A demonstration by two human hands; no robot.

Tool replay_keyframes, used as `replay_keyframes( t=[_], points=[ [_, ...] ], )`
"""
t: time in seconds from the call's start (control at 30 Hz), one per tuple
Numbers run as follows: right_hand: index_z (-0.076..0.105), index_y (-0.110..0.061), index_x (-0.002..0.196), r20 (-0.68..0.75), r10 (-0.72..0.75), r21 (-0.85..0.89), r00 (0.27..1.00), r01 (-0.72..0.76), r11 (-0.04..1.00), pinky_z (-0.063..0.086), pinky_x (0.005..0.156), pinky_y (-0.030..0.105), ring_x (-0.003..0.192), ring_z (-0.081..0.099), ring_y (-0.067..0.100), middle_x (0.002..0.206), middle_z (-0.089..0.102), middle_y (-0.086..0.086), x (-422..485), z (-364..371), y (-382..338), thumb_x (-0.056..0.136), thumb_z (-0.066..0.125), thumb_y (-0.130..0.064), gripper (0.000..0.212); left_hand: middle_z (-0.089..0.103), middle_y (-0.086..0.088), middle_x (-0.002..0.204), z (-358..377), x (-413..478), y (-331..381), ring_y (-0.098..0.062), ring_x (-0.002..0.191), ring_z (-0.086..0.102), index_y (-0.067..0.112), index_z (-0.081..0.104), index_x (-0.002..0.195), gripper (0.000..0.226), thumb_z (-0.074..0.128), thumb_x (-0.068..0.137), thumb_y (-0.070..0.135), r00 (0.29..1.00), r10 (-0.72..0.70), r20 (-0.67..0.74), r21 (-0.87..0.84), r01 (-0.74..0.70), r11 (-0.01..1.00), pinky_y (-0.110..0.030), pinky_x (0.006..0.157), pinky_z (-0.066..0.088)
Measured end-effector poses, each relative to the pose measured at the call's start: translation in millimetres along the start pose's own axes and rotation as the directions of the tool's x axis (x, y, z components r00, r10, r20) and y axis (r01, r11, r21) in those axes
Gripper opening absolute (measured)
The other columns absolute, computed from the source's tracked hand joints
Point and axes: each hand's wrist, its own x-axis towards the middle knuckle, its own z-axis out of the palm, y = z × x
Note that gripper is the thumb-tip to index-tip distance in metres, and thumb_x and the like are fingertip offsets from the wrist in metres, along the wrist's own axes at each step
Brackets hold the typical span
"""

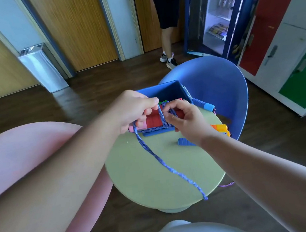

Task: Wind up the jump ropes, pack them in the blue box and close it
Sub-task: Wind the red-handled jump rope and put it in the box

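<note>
Head view shows your left hand (130,110) gripping the red handles (153,120), fingers curled shut around them, over the far edge of the green table (155,173). Your right hand (185,119) pinches the blue rope (165,164) wrapped around them; its loose end trails off the near edge. Your hands hide most of the blue box (166,90) behind them. A blue handle (203,104), orange handles (220,128) and a blue ridged piece (185,142) lie near the right edge, partly hidden by your wrist. A person (167,18) stands by a fridge (218,9); no writing is legible.
</note>
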Motion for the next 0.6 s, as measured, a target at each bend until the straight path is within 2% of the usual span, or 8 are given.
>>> replay_keyframes(
  t=[0.07, 0.13, 0.17, 0.23, 0.33, 0.4, 0.5, 0.6],
  points=[
    [0.068, -0.036, 0.088, 0.03, -0.02, 0.009, 0.999, 0.02, 1.0, 0.047, 0.066, 0.023, 0.073, 0.052, 0.005, 0.102, 0.058, 0.011, -5, 0, -6, 0.096, 0.068, -0.015, 0.022, 0.05, -0.004, 0.061, -4, 4, 4, -0.017, 0.047, 0.031, 0.008, 0.071, 0.077, 0.028, 0.069, 0.097, 0.028, 0.995, 0.071, -0.065, 0.217, -0.055, 0.975, -0.024, 0.05, 0.025],
    [0.07, -0.035, 0.09, 0.062, -0.052, 0.032, 0.997, 0.05, 0.998, 0.047, 0.063, 0.021, 0.071, 0.051, 0.002, 0.099, 0.055, 0.003, -10, 0, -15, 0.096, 0.067, -0.013, 0.023, 0.048, -0.007, 0.06, -7, 7, 7, -0.021, 0.049, 0.034, 0.007, 0.066, 0.068, 0.04, 0.07, 0.095, 0.036, 0.98, 0.168, -0.111, 0.446, -0.102, 0.889, -0.026, 0.051, 0.028],
    [0.072, -0.035, 0.092, 0.076, -0.058, 0.033, 0.995, 0.055, 0.998, 0.047, 0.063, 0.02, 0.07, 0.051, 0.002, 0.099, 0.052, 0.001, -12, -1, -18, 0.097, 0.067, -0.013, 0.023, 0.044, -0.008, 0.059, -6, 7, 8, -0.022, 0.052, 0.034, 0.004, 0.062, 0.066, 0.046, 0.07, 0.094, 0.039, 0.975, 0.194, -0.111, 0.507, -0.113, 0.855, -0.028, 0.053, 0.028],
    [0.075, -0.036, 0.098, 0.105, -0.052, -0.01, 0.993, 0.053, 0.999, 0.046, 0.066, 0.017, 0.07, 0.049, 0.001, 0.102, 0.049, 0.001, -14, -2, -19, 0.098, 0.066, -0.016, 0.022, 0.043, -0.009, 0.06, -5, 9, 11, -0.022, 0.055, 0.035, -0.001, 0.061, 0.068, 0.051, 0.069, 0.095, 0.041, 0.975, 0.193, -0.108, 0.545, -0.104, 0.832, -0.029, 0.056, 0.029],
    [0.075, -0.041, 0.107, 0.18, -0.031, -0.081, 0.983, 0.046, 0.996, 0.041, 0.072, 0.01, 0.079, 0.048, 0.0, 0.102, 0.048, -0.004, -15, -2, -19, 0.099, 0.064, -0.019, 0.026, 0.068, -0.011, 0.07, -1, 10, 15, -0.02, 0.05, 0.046, 0.014, 0.071, 0.067, 0.038, 0.07, 0.095, 0.04, 0.984, 0.148, -0.097, 0.534, -0.074, 0.842, -0.026, 0.054, 0.036],
    [0.075, -0.038, 0.108, 0.205, -0.017, -0.121, 0.979, 0.043, 0.992, 0.043, 0.079, 0.008, 0.091, 0.055, 0.002, 0.105, 0.052, -0.007, -15, -1, -20, 0.097, 0.068, -0.021, 0.022, 0.073, -0.014, 0.078, 1, 10, 18, -0.022, 0.053, 0.05, 0.019, 0.072, 0.066, 0.035, 0.07, 0.096, 0.038, 0.99, 0.123, -0.076, 0.544, -0.062, 0.836, -0.026, 0.053, 0.037],
    [0.076, -0.031, 0.1, 0.178, -0.013, -0.075, 0.984, 0.027, 0.997, 0.05, 0.087, 0.014, 0.096, 0.059, 0.0, 0.101, 0.056, -0.016, -15, 0, -19, 0.083, 0.083, -0.026, 0.018, 0.066, -0.017, 0.073, 0, 8, 20, -0.026, 0.059, 0.044, 0.015, 0.075, 0.069, 0.035, 0.07, 0.096, 0.037, 0.995, 0.083, -0.051, 0.517, -0.044, 0.855, -0.026, 0.053, 0.033],
    [0.077, -0.038, 0.094, 0.065, 0.005, -0.142, 0.998, 0.004, 0.99, 0.052, 0.092, 0.025, 0.102, 0.057, 0.007, 0.107, 0.055, -0.008, -13, 0, -12, 0.079, 0.086, -0.029, 0.02, 0.056, -0.01, 0.068, -3, 5, 23, -0.025, 0.065, 0.039, 0.01, 0.076, 0.076, 0.033, 0.07, 0.095, 0.035, 1.0, 0.023, 0.001, 0.505, -0.021, 0.863, -0.027, 0.053, 0.028]
  ],
)
